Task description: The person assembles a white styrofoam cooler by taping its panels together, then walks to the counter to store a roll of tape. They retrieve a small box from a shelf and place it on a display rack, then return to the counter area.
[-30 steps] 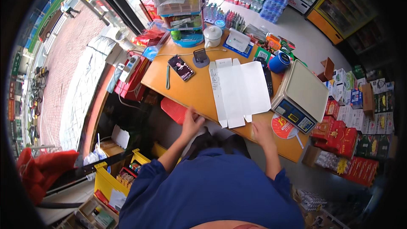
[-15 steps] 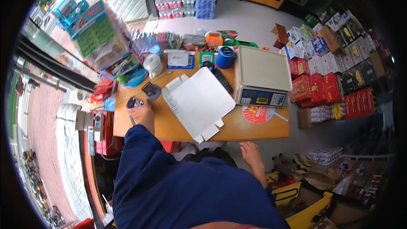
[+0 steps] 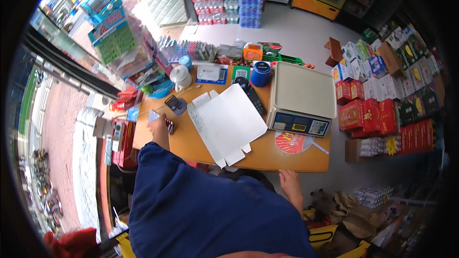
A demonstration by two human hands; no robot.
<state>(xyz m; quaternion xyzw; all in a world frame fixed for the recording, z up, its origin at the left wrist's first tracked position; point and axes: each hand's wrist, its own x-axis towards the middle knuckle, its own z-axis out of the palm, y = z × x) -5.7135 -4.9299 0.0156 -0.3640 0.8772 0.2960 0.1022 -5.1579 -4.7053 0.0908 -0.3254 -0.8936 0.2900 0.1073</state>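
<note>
My left hand reaches over the left part of the wooden table. Its fingers are closed on a small pale, bluish piece whose kind I cannot make out. Against the hand's right side is a small dark striped object, partly hidden. A round dark pad with a small black device lies just beyond. My right hand is at the table's front edge, fingers extended and nothing visible in them. Between the hands lies an unfolded white cardboard box with side flaps.
A scale stands at the right, with a red round fan before it. A white lidded mug, a blue canister and a black keypad device line the back. Stacked cartons stand beyond the table's right end.
My view has shifted, so the table sits lower in it. My left hand now has a pale piece at its fingertips; the dark object, earlier at the fingertips, is beside the hand.
</note>
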